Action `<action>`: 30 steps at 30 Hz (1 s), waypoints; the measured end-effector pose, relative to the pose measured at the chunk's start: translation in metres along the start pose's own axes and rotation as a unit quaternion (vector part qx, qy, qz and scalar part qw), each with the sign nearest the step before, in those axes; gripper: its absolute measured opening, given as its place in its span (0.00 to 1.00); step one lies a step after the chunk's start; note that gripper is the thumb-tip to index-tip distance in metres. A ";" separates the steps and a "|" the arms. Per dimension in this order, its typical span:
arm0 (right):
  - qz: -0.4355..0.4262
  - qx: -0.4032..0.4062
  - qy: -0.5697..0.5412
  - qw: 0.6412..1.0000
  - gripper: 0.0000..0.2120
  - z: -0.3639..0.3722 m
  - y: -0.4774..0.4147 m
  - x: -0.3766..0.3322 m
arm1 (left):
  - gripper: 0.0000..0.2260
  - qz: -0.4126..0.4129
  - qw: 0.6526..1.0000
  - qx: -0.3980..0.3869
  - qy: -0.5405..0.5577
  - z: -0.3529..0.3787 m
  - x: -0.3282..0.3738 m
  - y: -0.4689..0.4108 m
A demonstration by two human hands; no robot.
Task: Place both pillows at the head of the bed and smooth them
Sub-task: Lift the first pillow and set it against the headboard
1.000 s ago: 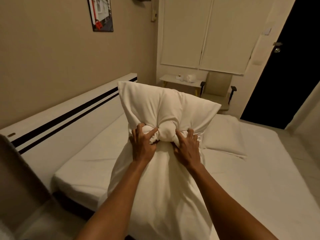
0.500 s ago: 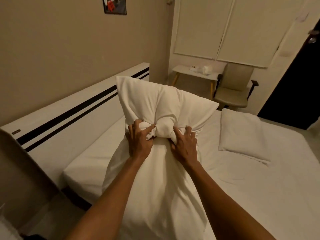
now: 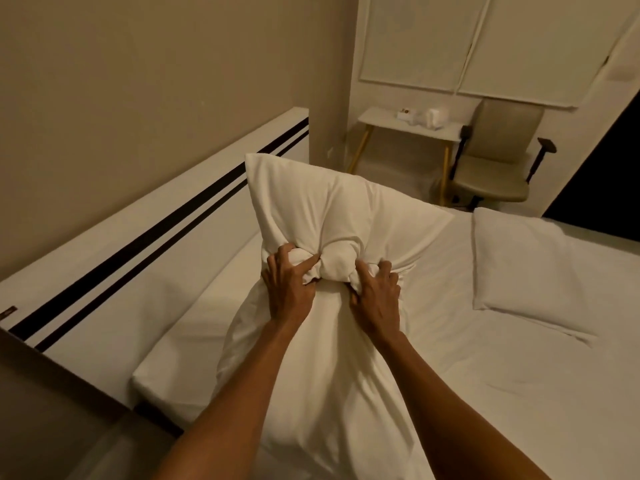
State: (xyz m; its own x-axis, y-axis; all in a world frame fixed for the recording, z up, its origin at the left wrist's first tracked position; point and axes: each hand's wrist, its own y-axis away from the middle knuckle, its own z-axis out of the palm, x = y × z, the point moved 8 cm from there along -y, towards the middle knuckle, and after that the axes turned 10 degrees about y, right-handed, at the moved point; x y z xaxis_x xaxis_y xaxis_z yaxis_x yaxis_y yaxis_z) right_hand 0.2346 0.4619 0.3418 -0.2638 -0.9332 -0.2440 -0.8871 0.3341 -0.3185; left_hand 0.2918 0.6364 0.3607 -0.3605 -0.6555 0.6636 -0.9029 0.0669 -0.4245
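I hold a white pillow (image 3: 332, 209) upright in front of me over the near part of the bed (image 3: 502, 393). My left hand (image 3: 289, 289) and my right hand (image 3: 377, 299) both grip it at its middle, bunching the fabric into a knot between them. Its top half stands near the white headboard (image 3: 145, 271) with two black stripes. A second white pillow (image 3: 540, 271) lies flat on the mattress to the right, away from the headboard.
A beige wall rises behind the headboard. Past the far end of the bed stand a small white table (image 3: 408, 128) with gold legs and a beige office chair (image 3: 498, 161). A dark doorway (image 3: 609, 174) opens at the right. A dark cabinet edge (image 3: 52, 403) sits at lower left.
My view has swung left and downward; the pillow stays gripped in both hands and has lowered slightly toward the mattress. The second pillow now appears further right.
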 end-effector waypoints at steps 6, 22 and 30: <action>0.038 -0.022 -0.003 0.999 0.23 0.052 -0.033 -0.037 | 0.20 0.000 0.999 -0.045 -0.003 0.013 -0.061 -0.049; 0.108 -0.095 -0.020 0.989 0.20 0.285 -0.140 -0.189 | 0.20 0.007 0.992 -0.125 -0.018 0.061 -0.323 -0.199; 0.188 -0.225 0.003 0.956 0.27 0.490 -0.165 -0.197 | 0.40 -0.016 0.965 -0.216 -0.150 0.156 -0.505 -0.221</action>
State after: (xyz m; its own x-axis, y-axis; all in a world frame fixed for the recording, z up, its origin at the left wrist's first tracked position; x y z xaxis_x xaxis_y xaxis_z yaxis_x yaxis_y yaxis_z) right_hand 0.6189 0.6554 -0.0065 -0.5964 -0.7600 -0.2581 -0.8024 0.5556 0.2179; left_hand 0.7103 0.8347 0.0234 -0.3056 -0.8464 0.4361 -0.9491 0.3076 -0.0681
